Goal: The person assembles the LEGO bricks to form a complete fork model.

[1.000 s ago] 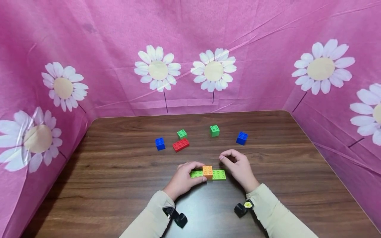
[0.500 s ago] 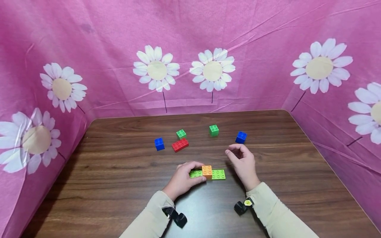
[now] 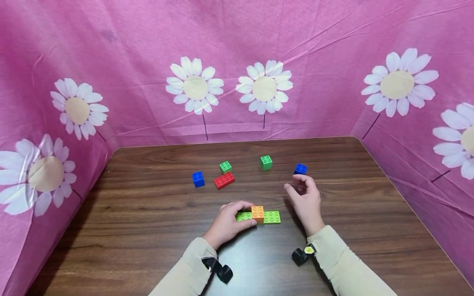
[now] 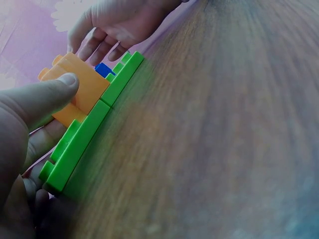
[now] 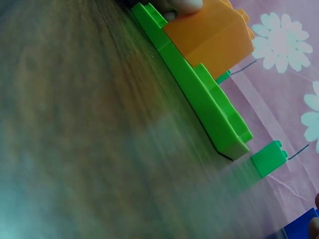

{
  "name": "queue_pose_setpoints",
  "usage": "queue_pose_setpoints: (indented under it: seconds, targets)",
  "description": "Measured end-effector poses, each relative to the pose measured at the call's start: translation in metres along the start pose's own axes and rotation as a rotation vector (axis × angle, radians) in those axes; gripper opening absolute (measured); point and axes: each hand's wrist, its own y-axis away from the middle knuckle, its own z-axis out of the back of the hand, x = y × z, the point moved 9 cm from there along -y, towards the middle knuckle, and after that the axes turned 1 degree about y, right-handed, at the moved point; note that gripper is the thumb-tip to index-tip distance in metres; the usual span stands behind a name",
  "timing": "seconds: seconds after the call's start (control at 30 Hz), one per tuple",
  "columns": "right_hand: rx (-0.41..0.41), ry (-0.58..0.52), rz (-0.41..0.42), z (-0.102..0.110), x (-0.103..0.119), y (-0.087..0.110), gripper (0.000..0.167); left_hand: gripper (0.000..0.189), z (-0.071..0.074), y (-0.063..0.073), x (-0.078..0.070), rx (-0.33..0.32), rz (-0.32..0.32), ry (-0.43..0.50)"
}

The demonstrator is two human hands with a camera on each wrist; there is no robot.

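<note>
Presently I log left hand (image 3: 228, 221) grasping square orange plastic brick (image 3: 258, 214), lower centre of frame, thumb on near side; brick straddles seam of two studded lime-green plastic plates (image 3: 272, 217). Right hand (image 3: 308, 203), right of centre, grasps nothing that I can see: fingers loosely curved, thumb apart, beside square blue plastic brick (image 3: 301, 168); contact cannot be told. Risks, my judgement: off-centre closing could nudge blue brick away; uneven left-hand pressure could part plates at seam.
</note>
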Motion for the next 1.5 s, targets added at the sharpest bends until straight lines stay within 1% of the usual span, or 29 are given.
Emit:
queue_pose_setpoints:
  seconds: [0.2, 0.37, 0.43, 0.6, 0.63, 0.67, 0.93, 1.2, 1.33, 1.5]
  targets:
    - [-0.024, 0.001, 0.005, 0.005, 0.000, -0.004, 0.037, 0.036, 0.000, 0.000, 0.000, -0.004, 0.001, -0.001]
    - [-0.063, 0.021, 0.001, 0.012, -0.003, -0.009, 0.039, 0.035, 0.000, 0.000, -0.001, 0.001, 0.004, 0.006]
    - [-0.075, 0.030, -0.006, 0.014, 0.003, -0.008, 0.039, 0.035, 0.000, 0.000, -0.001, 0.001, 0.005, 0.009]
    - [-0.082, 0.008, -0.026, 0.018, -0.002, -0.013, 0.039, 0.035, 0.000, 0.000, 0.000, -0.001, 0.003, 0.001]
    - [-0.084, 0.008, -0.029, 0.018, -0.008, -0.015, 0.039, 0.035, 0.000, 0.000, 0.000, -0.002, 0.003, 0.000]
    - [-0.085, 0.011, -0.027, 0.019, -0.012, -0.017, 0.039, 0.035, 0.000, 0.000, 0.000, -0.002, 0.002, -0.001]
    - [-0.100, 0.014, -0.023, 0.024, -0.022, -0.028, 0.042, 0.036, 0.000, 0.001, 0.000, -0.002, 0.007, -0.006]
    - [-0.129, 0.087, -0.060, 0.027, -0.026, -0.035, 0.047, 0.035, 0.000, 0.001, -0.001, -0.004, 0.004, -0.006]
    - [-0.117, 0.112, -0.080, 0.026, -0.028, -0.040, 0.053, 0.035, 0.000, 0.001, -0.001, -0.007, 0.003, 0.001]
    - [-0.043, 0.128, -0.095, 0.021, -0.029, -0.048, 0.075, 0.035, 0.001, 0.002, -0.002, -0.016, -0.003, -0.011]
